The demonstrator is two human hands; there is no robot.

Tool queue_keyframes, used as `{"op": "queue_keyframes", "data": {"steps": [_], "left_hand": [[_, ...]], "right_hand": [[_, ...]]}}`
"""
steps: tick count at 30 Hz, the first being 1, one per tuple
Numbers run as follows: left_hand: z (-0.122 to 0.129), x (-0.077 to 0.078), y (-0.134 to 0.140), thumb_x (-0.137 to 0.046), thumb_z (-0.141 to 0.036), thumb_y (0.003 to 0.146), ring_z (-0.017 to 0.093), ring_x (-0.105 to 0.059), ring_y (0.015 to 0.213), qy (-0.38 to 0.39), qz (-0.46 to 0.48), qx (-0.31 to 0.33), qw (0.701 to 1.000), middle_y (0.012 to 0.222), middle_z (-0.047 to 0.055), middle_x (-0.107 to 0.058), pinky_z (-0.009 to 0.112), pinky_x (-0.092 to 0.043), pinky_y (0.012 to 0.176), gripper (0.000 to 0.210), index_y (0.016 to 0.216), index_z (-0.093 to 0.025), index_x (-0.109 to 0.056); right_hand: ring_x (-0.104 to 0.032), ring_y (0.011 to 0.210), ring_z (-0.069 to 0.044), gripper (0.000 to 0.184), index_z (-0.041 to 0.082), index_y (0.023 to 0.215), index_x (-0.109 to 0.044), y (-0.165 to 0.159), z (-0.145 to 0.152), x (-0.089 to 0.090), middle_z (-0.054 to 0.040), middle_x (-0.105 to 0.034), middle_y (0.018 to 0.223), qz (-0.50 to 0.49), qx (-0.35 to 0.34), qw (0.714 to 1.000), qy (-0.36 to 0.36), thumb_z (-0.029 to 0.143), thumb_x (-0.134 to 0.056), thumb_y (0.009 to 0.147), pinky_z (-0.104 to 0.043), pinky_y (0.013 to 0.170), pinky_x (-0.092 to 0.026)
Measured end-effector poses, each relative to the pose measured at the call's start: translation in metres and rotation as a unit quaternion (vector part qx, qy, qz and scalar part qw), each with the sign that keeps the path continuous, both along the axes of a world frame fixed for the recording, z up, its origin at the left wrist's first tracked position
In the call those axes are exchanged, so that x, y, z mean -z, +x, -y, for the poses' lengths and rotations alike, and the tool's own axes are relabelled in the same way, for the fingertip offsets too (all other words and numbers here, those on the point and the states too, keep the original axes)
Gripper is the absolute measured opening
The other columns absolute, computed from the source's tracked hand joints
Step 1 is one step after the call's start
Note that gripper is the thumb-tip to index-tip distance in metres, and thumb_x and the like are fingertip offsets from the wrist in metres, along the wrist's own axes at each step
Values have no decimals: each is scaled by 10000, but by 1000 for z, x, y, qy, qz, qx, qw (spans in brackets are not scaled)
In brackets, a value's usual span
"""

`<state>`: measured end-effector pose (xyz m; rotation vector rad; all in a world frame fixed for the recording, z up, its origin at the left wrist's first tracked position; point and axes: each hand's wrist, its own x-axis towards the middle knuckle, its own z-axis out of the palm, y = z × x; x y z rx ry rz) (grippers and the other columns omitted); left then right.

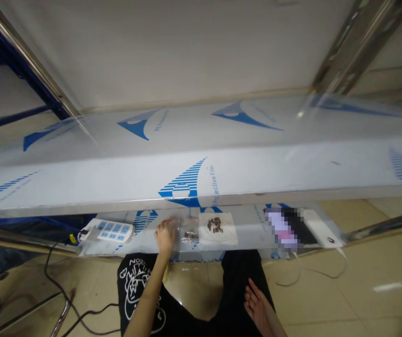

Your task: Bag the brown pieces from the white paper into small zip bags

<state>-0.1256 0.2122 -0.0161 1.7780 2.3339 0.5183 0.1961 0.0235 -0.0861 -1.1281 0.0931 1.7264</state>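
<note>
On the lower shelf (246, 234) my left hand (164, 237) rests with its fingers bent down, at the left edge of some clear plastic. What lies under its fingertips is hidden. Just right of it is a small clear plastic bag (189, 234) with small dark brown pieces in it. Beside that bag lies a white square sheet (227, 236), and a loose cluster of small brown pieces (215, 225) sits on it. My right hand (257, 302) is over my right thigh, palm turned up, fingers stretched out and holding nothing.
A white power strip (113, 230) with a dark cable sits at the shelf's left. On the right are a blurred-out phone (281, 228) and a white flat device (322, 229) with white cables. Above spans a film-covered upper shelf (116, 178) between metal posts.
</note>
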Motion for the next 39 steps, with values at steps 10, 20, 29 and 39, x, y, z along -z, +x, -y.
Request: {"op": "queue_keyframes", "data": {"steps": [10, 20, 29, 39], "left_hand": [[4, 22, -10, -479, -217, 827, 228, -450, 1058, -102, -32, 47, 993, 1178, 103, -514, 328, -350, 857, 305, 1125, -195, -543], [-8, 27, -18, -562, -203, 772, 210, -506, 1049, -72, 14, 21, 997, 1205, 127, -465, 299, -401, 851, 535, 1276, -171, -387], [-13, 25, -14, -590, -165, 733, 254, -495, 1055, -67, 13, 11, 998, 1134, 107, -521, 322, -413, 767, 569, 1266, -210, -396], [6, 26, -21, -387, -284, 875, 253, -513, 966, 21, 26, -26, 999, 986, 122, -587, 380, -373, 797, 258, 946, -148, -594]], "right_hand": [[-593, 700, -107, 407, 312, 876, -687, -4, -6, -11, 26, -650, 808, 12, -12, 1000, -21, 326, -794, 484, -236, 691, -478], [-589, 735, -110, 450, 312, 992, -656, -3, -5, -8, 23, -630, 839, 16, -27, 999, 0, 351, -768, 559, -249, 717, -473], [-585, 725, -91, 403, 320, 970, -662, -3, -4, -7, 34, -637, 827, -29, -26, 999, 1, 334, -776, 583, -226, 701, -471], [-574, 728, -78, 411, 332, 984, -654, -1, -8, -12, 41, -628, 875, -39, -60, 997, -11, 273, -763, 592, -211, 685, -444]]}}
